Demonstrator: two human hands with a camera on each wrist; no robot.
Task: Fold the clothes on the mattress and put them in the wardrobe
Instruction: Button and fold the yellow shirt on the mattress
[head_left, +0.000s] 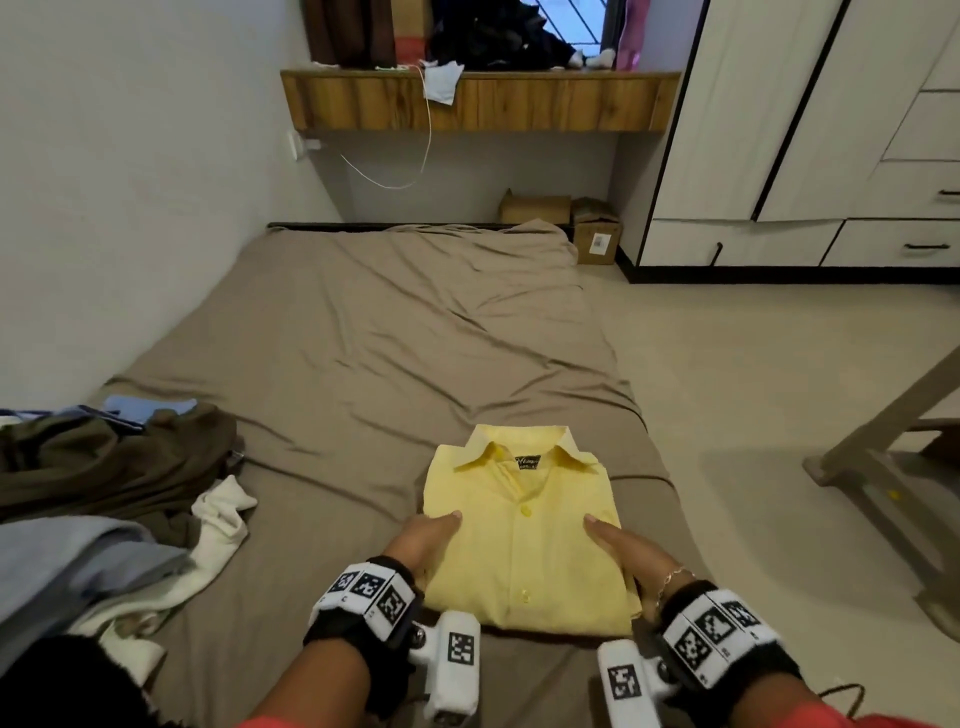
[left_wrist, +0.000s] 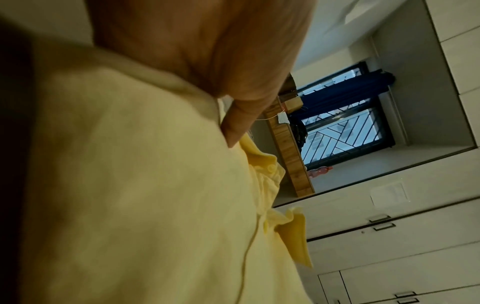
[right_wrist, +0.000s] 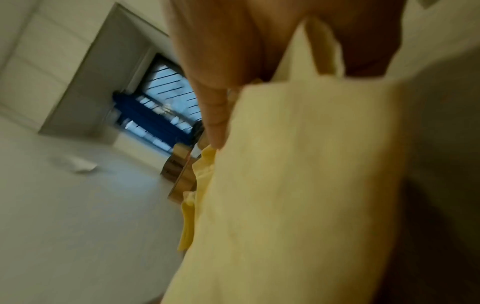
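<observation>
A folded yellow collared shirt (head_left: 524, 535) lies buttoned side up on the near end of the brown mattress (head_left: 389, 338). My left hand (head_left: 426, 540) holds its left edge, thumb on top and fingers hidden under the cloth. My right hand (head_left: 623, 556) holds the right edge the same way. In the left wrist view the thumb (left_wrist: 233, 115) presses on the yellow shirt (left_wrist: 130, 185). In the right wrist view the yellow shirt (right_wrist: 298, 185) passes between thumb (right_wrist: 215, 115) and palm. The white wardrobe (head_left: 779, 130) stands at the far right, doors closed.
A heap of unfolded clothes (head_left: 104, 467), olive, grey, blue and white, lies on the mattress at my left. A wooden shelf (head_left: 478, 98) hangs under the window. Cardboard boxes (head_left: 597, 234) sit by the wardrobe. A grey wooden frame (head_left: 883, 467) stands on the floor to the right.
</observation>
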